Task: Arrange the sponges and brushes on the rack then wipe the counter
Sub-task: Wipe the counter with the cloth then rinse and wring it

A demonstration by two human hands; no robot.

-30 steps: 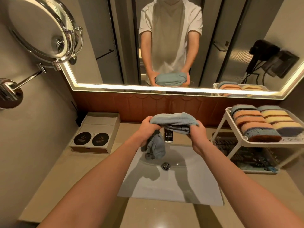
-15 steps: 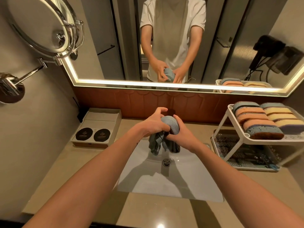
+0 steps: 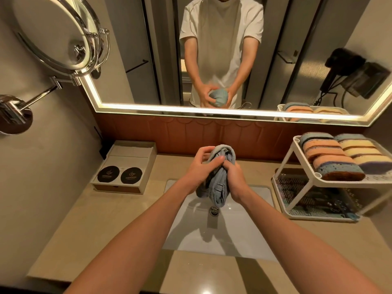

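Observation:
Over the white sink (image 3: 239, 236), both my hands squeeze a bunched blue-grey cloth (image 3: 218, 187). My left hand (image 3: 201, 168) grips its upper part from the left, thumb over the top. My right hand (image 3: 235, 181) grips it from the right, and the cloth's lower end hangs between my wrists above the drain (image 3: 214, 210). At the right, a white two-tier rack (image 3: 305, 183) holds several sponges (image 3: 333, 158) in rows on its top shelf. Brushes (image 3: 311, 198) lie on its lower shelf, dim and hard to make out.
A beige counter (image 3: 106, 225) surrounds the sink. A white box with two black round lids (image 3: 121, 172) stands at the back left. A round swivel mirror (image 3: 53, 32) juts from the left wall. The wall mirror (image 3: 222, 52) reflects me, and a hair dryer (image 3: 343, 66) appears in that reflection.
The cloth was stretched wide between my hands, then gathered into a ball. Now it is bunched into a long twist, with my hands close together, gripping it over the sink.

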